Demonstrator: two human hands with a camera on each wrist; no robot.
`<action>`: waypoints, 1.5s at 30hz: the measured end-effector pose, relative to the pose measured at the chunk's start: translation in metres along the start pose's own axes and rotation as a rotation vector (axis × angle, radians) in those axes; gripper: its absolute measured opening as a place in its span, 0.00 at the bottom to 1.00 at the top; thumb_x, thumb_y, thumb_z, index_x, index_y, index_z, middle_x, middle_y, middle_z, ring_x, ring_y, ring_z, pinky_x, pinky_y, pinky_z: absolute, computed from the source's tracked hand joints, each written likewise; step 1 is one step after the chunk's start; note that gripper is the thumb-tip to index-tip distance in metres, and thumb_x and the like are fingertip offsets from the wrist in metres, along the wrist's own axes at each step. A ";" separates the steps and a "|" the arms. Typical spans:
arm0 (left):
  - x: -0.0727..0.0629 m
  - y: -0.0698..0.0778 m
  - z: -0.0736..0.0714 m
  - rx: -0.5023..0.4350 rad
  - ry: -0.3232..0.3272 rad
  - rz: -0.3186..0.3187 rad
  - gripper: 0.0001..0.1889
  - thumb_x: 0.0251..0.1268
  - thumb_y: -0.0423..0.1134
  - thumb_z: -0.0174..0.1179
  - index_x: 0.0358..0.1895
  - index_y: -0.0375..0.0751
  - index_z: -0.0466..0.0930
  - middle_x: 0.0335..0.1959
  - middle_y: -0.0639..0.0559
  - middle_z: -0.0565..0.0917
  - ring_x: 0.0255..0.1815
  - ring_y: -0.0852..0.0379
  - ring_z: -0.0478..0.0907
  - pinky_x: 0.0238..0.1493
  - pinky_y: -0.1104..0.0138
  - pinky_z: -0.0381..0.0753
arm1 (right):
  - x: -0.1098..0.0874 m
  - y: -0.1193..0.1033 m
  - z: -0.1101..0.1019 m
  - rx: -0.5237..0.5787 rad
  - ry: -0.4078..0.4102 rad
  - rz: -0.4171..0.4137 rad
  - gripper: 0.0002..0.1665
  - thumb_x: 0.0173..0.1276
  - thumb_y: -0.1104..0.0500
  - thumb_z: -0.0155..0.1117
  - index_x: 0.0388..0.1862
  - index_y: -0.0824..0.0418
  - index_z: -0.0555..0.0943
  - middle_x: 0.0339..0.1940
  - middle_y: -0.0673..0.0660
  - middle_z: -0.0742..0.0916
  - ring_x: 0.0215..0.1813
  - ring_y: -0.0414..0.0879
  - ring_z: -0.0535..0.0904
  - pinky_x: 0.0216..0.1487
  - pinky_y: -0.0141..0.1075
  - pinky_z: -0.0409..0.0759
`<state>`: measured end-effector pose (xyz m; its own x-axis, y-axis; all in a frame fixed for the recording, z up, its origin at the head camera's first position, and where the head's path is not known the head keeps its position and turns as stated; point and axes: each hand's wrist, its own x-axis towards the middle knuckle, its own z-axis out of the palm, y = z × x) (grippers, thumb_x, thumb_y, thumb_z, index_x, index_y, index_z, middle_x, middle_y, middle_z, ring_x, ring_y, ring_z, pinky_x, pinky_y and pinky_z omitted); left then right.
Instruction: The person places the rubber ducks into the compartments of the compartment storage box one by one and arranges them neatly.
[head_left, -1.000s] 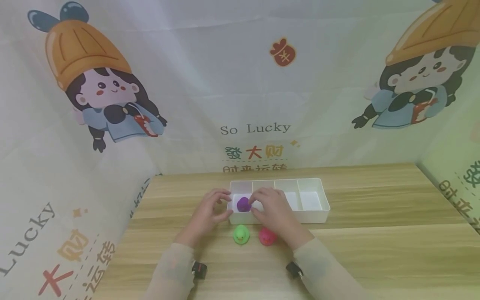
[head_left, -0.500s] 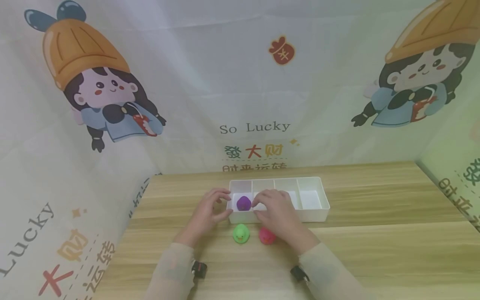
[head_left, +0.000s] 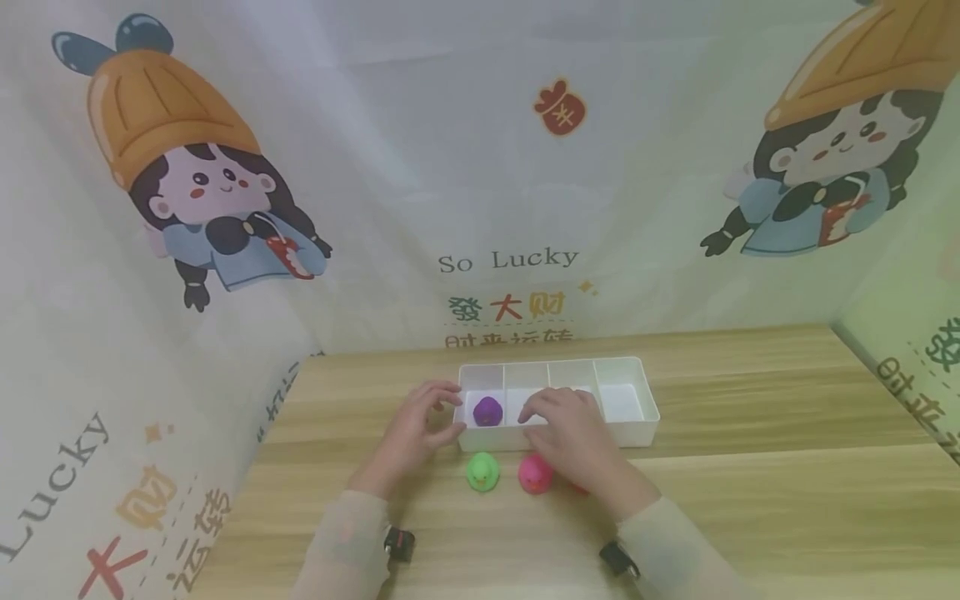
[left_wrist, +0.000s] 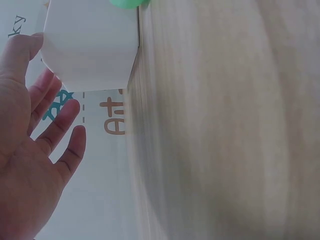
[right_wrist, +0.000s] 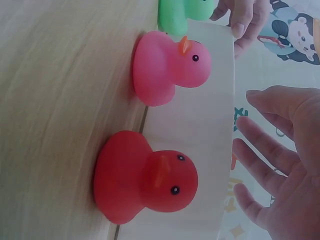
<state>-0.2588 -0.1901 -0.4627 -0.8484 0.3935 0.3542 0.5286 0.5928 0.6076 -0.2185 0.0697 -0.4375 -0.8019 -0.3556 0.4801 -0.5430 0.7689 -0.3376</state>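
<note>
A white box (head_left: 491,438) with several compartments stands on the table. In its leftmost compartment sits a purple rubber duck (head_left: 487,411). My left hand (head_left: 411,429) is at the box's left end, its relaxed fingers spread and thumb tip right at the rim in the left wrist view. Over the front wall hovers my right hand (head_left: 576,429), fingers loosely bent and holding nothing. Before the box, a green rubber duck (head_left: 482,472) and a pink one (head_left: 535,473) stand in a row. A red rubber duck (right_wrist: 145,180) shows whole in the right wrist view, mostly hidden under my hand from above.
The wood-grain table (head_left: 765,492) reaches back to a printed cloth (head_left: 510,183) hanging behind and at both sides. Thin dividers (head_left: 597,390) split the box. Small black devices (head_left: 400,544) sit at both wrists.
My right hand has let go of the purple duck and drawn back to the right, leaving the duck in the leftmost compartment. My left hand has stayed at the box's left end.
</note>
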 end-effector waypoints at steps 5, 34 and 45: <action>-0.002 0.002 0.001 -0.015 -0.002 -0.010 0.18 0.49 0.44 0.64 0.43 0.46 0.73 0.55 0.57 0.68 0.46 0.53 0.70 0.46 0.61 0.72 | -0.005 0.003 -0.002 -0.015 0.007 -0.017 0.07 0.51 0.53 0.65 0.31 0.45 0.78 0.39 0.41 0.79 0.48 0.40 0.71 0.51 0.43 0.61; -0.001 -0.002 0.004 -0.029 0.008 -0.018 0.18 0.49 0.44 0.64 0.44 0.47 0.73 0.54 0.60 0.68 0.46 0.52 0.70 0.47 0.59 0.72 | -0.029 0.016 -0.022 -0.022 -0.010 -0.066 0.11 0.50 0.54 0.67 0.33 0.48 0.78 0.41 0.44 0.79 0.48 0.43 0.71 0.49 0.44 0.63; -0.001 -0.001 0.004 -0.032 -0.013 -0.027 0.19 0.50 0.47 0.63 0.45 0.45 0.72 0.55 0.60 0.67 0.47 0.51 0.69 0.48 0.58 0.71 | -0.039 0.023 -0.031 0.001 -0.011 -0.055 0.12 0.47 0.58 0.68 0.32 0.49 0.78 0.37 0.43 0.80 0.44 0.43 0.72 0.46 0.43 0.65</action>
<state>-0.2589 -0.1884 -0.4665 -0.8619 0.3870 0.3276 0.5039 0.5811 0.6391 -0.1921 0.1176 -0.4387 -0.7735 -0.4036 0.4887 -0.5870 0.7471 -0.3120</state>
